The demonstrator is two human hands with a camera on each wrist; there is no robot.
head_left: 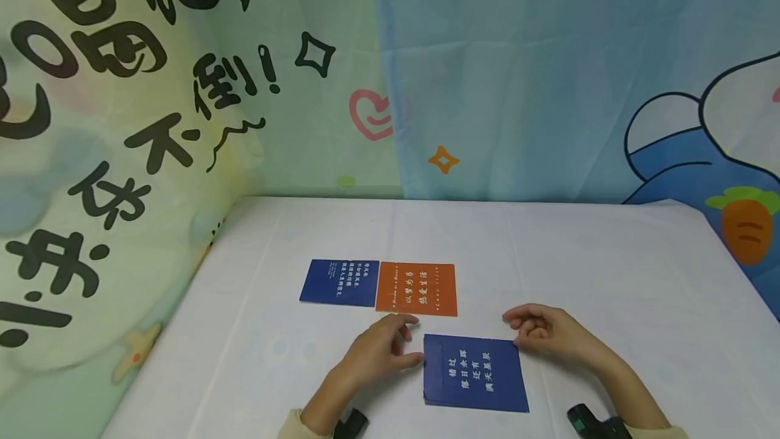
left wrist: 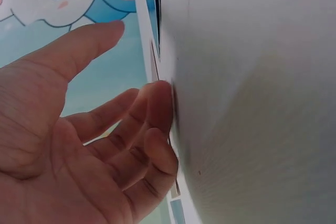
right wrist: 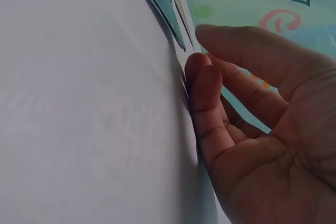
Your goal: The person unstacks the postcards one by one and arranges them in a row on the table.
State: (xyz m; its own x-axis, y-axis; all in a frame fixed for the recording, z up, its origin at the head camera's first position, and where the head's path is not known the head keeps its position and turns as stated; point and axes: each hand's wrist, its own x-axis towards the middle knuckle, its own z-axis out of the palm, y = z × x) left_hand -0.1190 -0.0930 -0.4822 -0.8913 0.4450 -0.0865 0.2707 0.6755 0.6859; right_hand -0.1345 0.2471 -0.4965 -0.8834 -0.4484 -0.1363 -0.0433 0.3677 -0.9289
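A blue card (head_left: 478, 371) with white characters lies flat near the table's front, perhaps on top of others. My left hand (head_left: 380, 351) is by its left edge, thumb tip at or just beside it; I cannot tell if they touch. At the opposite edge my right hand (head_left: 554, 334) rests near the upper right corner, its fingers loosely bent. The left wrist view shows the left palm (left wrist: 89, 156) with nothing held; in the right wrist view, the right hand (right wrist: 268, 114) is likewise without anything, close to the blue edge (right wrist: 160, 9).
Farther back, another blue card (head_left: 341, 282) and an orange card (head_left: 417, 288) lie side by side, their edges nearly meeting. A white cloth (head_left: 609, 249) covers the table. Printed curtains (head_left: 518, 87) hang behind and at the left.
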